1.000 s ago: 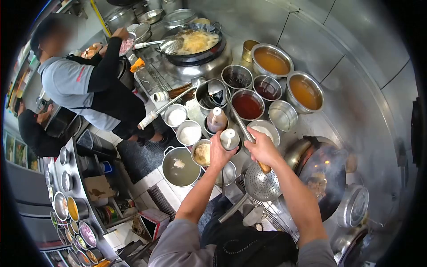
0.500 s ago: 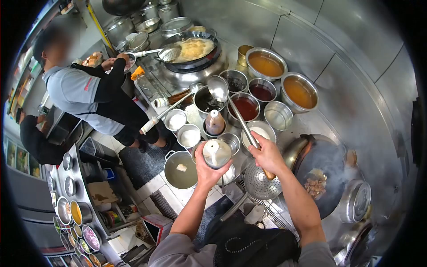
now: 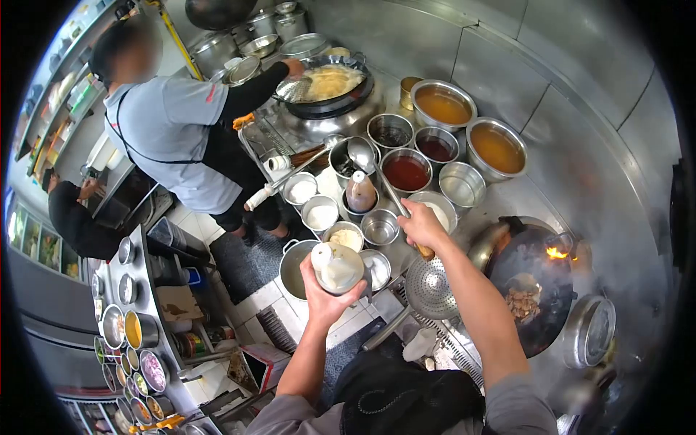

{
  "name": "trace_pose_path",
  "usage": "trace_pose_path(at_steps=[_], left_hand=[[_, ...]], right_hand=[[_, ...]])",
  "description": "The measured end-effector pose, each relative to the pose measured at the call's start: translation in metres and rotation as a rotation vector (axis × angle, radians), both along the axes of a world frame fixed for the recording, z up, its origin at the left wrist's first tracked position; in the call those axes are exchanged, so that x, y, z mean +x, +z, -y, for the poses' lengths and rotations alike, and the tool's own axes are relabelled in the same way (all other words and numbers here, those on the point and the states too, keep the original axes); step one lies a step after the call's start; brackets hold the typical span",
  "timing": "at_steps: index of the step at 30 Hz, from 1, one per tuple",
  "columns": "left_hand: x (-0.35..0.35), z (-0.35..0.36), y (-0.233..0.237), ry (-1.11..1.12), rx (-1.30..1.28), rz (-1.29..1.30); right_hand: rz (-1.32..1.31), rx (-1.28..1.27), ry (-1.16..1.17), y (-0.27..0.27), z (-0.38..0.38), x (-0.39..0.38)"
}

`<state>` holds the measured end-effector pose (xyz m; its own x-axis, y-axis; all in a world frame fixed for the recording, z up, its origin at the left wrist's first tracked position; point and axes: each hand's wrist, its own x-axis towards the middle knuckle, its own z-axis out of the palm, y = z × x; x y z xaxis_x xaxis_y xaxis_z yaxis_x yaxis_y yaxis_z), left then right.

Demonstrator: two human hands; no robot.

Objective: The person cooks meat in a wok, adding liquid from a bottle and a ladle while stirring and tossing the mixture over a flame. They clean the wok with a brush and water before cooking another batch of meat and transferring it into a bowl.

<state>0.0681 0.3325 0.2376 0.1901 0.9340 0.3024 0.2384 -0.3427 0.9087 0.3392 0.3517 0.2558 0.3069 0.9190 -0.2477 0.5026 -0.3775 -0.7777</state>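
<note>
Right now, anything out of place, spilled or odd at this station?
One thing: an orange flame at the far-right edge of the smoky wok. Open fire stands out there, though it may be a normal flare-up. The squeeze bottle and ladle look undamaged; I see no clear spill.

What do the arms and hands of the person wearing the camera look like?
The left hand and right hand wear no gloves. The forearms are bare, with no watch or bracelet that I can see. Plain grey sleeves cover the arms higher up, and I see no markings on them.
</note>
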Motion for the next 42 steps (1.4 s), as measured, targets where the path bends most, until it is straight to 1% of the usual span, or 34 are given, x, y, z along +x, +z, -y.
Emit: trace_pose_path(at_steps=[2,4,6,8,11,14,16,17,19,23,25,27,32,36,39,41,42], left_hand=[[-0.008,0.004,-0.001,0.014,0.01,0.013],[-0.016,0.005,-0.006,0.016,-0.066,0.123],[-0.021,0.005,-0.007,0.021,-0.066,0.12],[-0.024,0.004,-0.007,0.017,-0.069,0.112],[-0.024,0.002,-0.008,0.012,-0.078,0.125],[-0.022,-0.001,-0.007,0.007,-0.061,0.102],[-0.021,-0.003,-0.007,0.015,-0.051,0.024],[-0.019,-0.004,-0.007,0.012,-0.052,0.024],[-0.015,-0.005,-0.01,-0.016,-0.09,0.147],[-0.012,-0.006,-0.009,-0.026,-0.098,0.17],[-0.011,-0.007,-0.007,-0.026,-0.068,0.121],[-0.012,-0.007,-0.009,-0.025,-0.072,0.126],[-0.01,-0.005,-0.004,-0.02,-0.089,0.136],[-0.007,0.001,0.002,-0.021,-0.071,0.096],[-0.002,0.01,0.011,-0.038,-0.047,0.077],[0.004,0.017,0.016,-0.058,-0.022,0.063],[0.007,0.021,0.019,-0.075,-0.019,0.055]], right_hand=[[-0.117,-0.024,-0.073,0.0,0.0,-0.002],[-0.149,-0.015,-0.089,0.0,0.009,-0.005],[-0.178,-0.004,-0.112,0.005,0.017,-0.007],[-0.315,0.025,-0.174,0.014,0.025,-0.009],[-0.38,0.059,-0.184,0.016,0.032,-0.008],[-0.35,0.057,-0.185,0.026,0.039,-0.01],[-0.35,0.062,-0.185,0.026,0.04,-0.009],[-0.347,0.071,-0.181,0.026,0.04,-0.008],[-0.33,0.073,-0.181,0.027,0.04,-0.008],[-0.276,0.066,-0.164,0.026,0.04,-0.007],[-0.254,0.058,-0.162,0.03,0.04,-0.008],[-0.233,0.052,-0.161,0.03,0.041,-0.009],[-0.275,0.067,-0.156,0.02,0.043,-0.005],[-0.287,0.068,-0.169,0.018,0.052,-0.003],[-0.355,0.107,-0.189,0.015,0.068,0.001],[-0.503,0.154,-0.216,0.011,0.087,0.005],[-0.508,0.171,-0.229,0.01,0.102,0.008]])
